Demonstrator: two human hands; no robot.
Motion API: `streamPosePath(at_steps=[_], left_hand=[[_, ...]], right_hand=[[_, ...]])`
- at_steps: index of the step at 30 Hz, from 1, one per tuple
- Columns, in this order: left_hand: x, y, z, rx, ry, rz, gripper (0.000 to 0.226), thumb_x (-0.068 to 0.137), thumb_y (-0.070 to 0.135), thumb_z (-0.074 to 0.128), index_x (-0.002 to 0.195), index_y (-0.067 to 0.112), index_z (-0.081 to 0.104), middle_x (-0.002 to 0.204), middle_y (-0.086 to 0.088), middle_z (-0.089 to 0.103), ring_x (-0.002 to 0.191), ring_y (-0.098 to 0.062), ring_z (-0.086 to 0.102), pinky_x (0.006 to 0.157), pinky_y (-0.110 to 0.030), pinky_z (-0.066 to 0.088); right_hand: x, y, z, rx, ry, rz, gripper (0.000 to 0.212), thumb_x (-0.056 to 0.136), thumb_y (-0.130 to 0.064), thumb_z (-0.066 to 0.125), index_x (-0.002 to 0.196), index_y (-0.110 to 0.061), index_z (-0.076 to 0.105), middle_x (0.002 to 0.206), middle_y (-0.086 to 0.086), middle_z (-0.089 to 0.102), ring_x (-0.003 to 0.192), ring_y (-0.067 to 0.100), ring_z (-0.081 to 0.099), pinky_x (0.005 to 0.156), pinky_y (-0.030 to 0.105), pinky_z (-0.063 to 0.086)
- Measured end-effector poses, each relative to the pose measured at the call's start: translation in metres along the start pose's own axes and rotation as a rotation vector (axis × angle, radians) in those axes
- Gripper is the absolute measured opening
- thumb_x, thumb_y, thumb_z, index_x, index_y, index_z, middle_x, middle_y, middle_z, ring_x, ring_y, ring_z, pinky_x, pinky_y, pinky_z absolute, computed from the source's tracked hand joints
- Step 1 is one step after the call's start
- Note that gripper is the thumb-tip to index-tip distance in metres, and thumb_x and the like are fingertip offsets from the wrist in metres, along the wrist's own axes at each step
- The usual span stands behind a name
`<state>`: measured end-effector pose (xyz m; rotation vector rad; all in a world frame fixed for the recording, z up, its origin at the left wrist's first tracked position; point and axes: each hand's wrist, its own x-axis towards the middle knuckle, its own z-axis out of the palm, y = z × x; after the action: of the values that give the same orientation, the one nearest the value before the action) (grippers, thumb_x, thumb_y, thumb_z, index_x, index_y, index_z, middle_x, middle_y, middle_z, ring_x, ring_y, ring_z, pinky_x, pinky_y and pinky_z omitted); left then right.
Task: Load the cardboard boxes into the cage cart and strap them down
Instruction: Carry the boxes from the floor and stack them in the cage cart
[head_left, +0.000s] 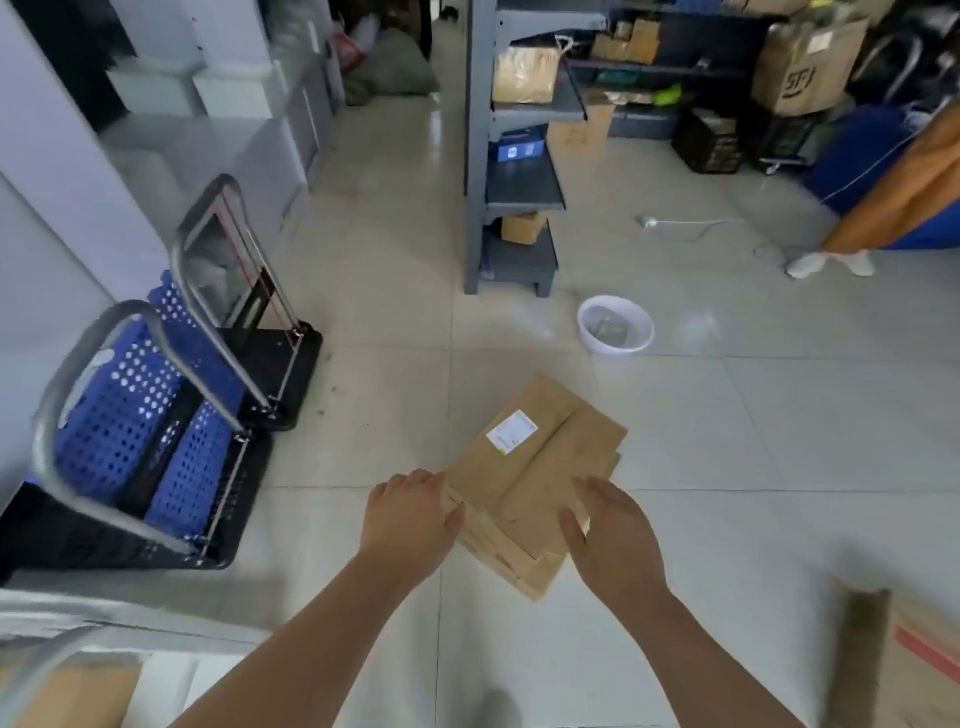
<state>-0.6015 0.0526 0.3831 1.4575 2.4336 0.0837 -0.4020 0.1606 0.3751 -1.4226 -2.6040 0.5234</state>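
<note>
Hands meet the stack of boxes (524, 483) on the floor (727, 467): your left hand (410, 512) curls round its left edge, your right hand (613, 540) lies straight-fingered on the near corner. Lift unevenly and the layers may slide apart short of the cart (119, 415) on your left.

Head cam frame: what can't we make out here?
Head view only:
1. Label on the top cardboard box: text too small to read.
2. Left hand: fingertips hidden by the hand itself; grip unclear.
3. White bowl: contents blurred.
4. Box at bottom right: blurred, cut off by the frame edge.
</note>
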Motion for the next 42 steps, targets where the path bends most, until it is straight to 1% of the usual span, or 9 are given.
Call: streamPosePath(at_steps=[2, 6, 11, 18, 21, 25, 31, 37, 42], left_hand=[[0.024, 0.011, 0.012, 0.015, -0.032, 0.012, 0.045, 0.094, 0.049, 0.039, 0.130, 0.024, 0.050, 0.124, 0.005, 0.058, 0.110, -0.018, 0.054, 0.093, -0.031, 0.040], [0.074, 0.016, 0.035, 0.035, -0.095, 0.048, 0.047, 0.094, 0.049, 0.038, 0.133, 0.024, 0.046, 0.123, 0.004, 0.058, 0.108, -0.018, 0.054, 0.092, -0.031, 0.041], [0.143, 0.007, 0.065, 0.084, -0.161, 0.109, 0.050, 0.095, 0.049, 0.038, 0.137, 0.023, 0.044, 0.126, 0.003, 0.056, 0.109, -0.019, 0.055, 0.092, -0.031, 0.041], [0.239, -0.013, 0.134, 0.098, -0.287, 0.164, 0.058, 0.095, 0.052, 0.038, 0.145, 0.022, 0.031, 0.131, -0.001, 0.049, 0.115, -0.021, 0.051, 0.095, -0.031, 0.043], [0.273, -0.022, 0.179, 0.102, -0.342, 0.154, 0.066, 0.095, 0.054, 0.039, 0.149, 0.020, 0.023, 0.142, -0.005, 0.039, 0.123, -0.023, 0.044, 0.100, -0.033, 0.040], [0.314, -0.037, 0.250, 0.142, -0.390, 0.147, 0.076, 0.092, 0.060, 0.039, 0.152, 0.021, 0.015, 0.153, -0.009, 0.024, 0.135, -0.027, 0.032, 0.108, -0.035, 0.034], [0.356, -0.062, 0.350, 0.148, -0.384, 0.124, 0.088, 0.087, 0.068, 0.042, 0.153, 0.024, 0.005, 0.153, -0.016, 0.018, 0.136, -0.032, 0.030, 0.109, -0.039, 0.032], [0.378, -0.075, 0.402, -0.080, -0.398, 0.027, 0.107, 0.079, 0.062, 0.061, 0.152, 0.028, -0.009, 0.142, -0.015, 0.027, 0.122, -0.036, 0.044, 0.097, -0.047, 0.045], [0.378, -0.073, 0.411, -0.132, -0.332, -0.012, 0.110, 0.075, 0.064, 0.064, 0.151, 0.032, -0.010, 0.139, -0.014, 0.029, 0.117, -0.035, 0.045, 0.096, -0.046, 0.045]], right_hand=[[0.014, 0.023, 0.005, 0.009, -0.036, 0.048, 0.049, 0.098, -0.041, 0.040, 0.141, -0.020, 0.043, 0.144, 0.001, 0.045, 0.135, 0.017, 0.038, 0.111, 0.027, 0.029], [0.043, 0.048, 0.025, 0.036, -0.056, 0.128, 0.046, 0.098, -0.038, 0.042, 0.138, -0.019, 0.046, 0.137, 0.001, 0.053, 0.129, 0.015, 0.044, 0.108, 0.027, 0.033], [0.084, 0.066, 0.066, 0.039, -0.098, 0.251, 0.047, 0.098, -0.040, 0.039, 0.141, -0.020, 0.042, 0.143, 0.000, 0.048, 0.133, 0.014, 0.040, 0.110, 0.026, 0.029], [0.136, 0.102, 0.157, 0.089, -0.164, 0.461, 0.048, 0.097, -0.042, 0.038, 0.141, -0.023, 0.041, 0.145, 0.001, 0.045, 0.137, 0.014, 0.035, 0.108, 0.027, 0.031], [0.152, 0.123, 0.204, 0.107, -0.194, 0.525, 0.049, 0.097, -0.043, 0.037, 0.143, -0.025, 0.037, 0.146, 0.001, 0.043, 0.138, 0.015, 0.032, 0.107, 0.029, 0.033], [0.170, 0.153, 0.274, 0.119, -0.244, 0.604, 0.054, 0.097, -0.045, 0.038, 0.147, -0.027, 0.028, 0.153, 0.005, 0.031, 0.142, 0.018, 0.026, 0.109, 0.033, 0.033], [0.184, 0.186, 0.372, 0.146, -0.279, 0.683, 0.063, 0.096, -0.047, 0.040, 0.151, -0.029, 0.014, 0.158, 0.012, 0.012, 0.144, 0.026, 0.019, 0.114, 0.036, 0.027], [0.191, 0.199, 0.426, 0.279, -0.190, 0.745, 0.068, 0.094, -0.040, 0.048, 0.151, -0.034, 0.010, 0.154, 0.014, -0.012, 0.140, 0.036, 0.022, 0.110, 0.041, 0.035], [0.193, 0.202, 0.436, 0.380, -0.088, 0.803, 0.072, 0.092, -0.045, 0.051, 0.150, -0.037, 0.009, 0.142, 0.016, 0.020, 0.125, 0.036, 0.038, 0.101, 0.045, 0.043]])
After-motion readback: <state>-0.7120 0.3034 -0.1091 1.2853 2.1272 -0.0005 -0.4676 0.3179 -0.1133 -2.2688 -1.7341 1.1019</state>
